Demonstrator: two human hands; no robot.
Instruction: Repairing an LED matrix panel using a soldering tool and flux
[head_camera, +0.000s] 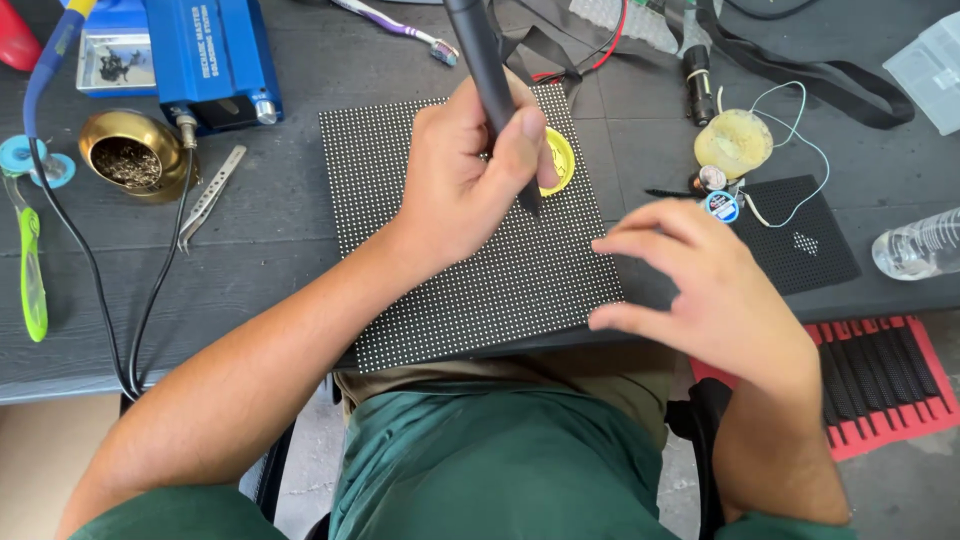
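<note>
The left hand (470, 170) is closed around a black pen-shaped tool (487, 70), fingers and thumb wrapped on the shaft, with the tip pointing down onto the black dotted panel (440, 300). The panel lies flat at the near middle of the dark table (270, 220), its near edge at the table's edge just above the person's lap. A small round yellow tin (559, 160) sits on the far part of the panel, partly hidden behind the left hand's thumb.

The right hand (715, 290) holds nothing: its fingers are loosely spread and slightly curled, the fingertips at the right edge of the panel, though I cannot tell whether they press on it.

To the far left stand a blue box-shaped soldering station (215, 55) and a brass bowl of wire wool (130, 155), with metal tweezers (210, 195) lying just right of the bowl. A green-handled tool (32, 275) lies at the left edge. A purple toothbrush (400, 25) lies at the far middle. Right of the panel are a round pot of yellowish paste (733, 143), a smaller dark dotted panel (800, 240), and a clear plastic bottle (915, 245) on its side. A red tray with black slots (880, 375) sits near right, below the table edge.
</note>
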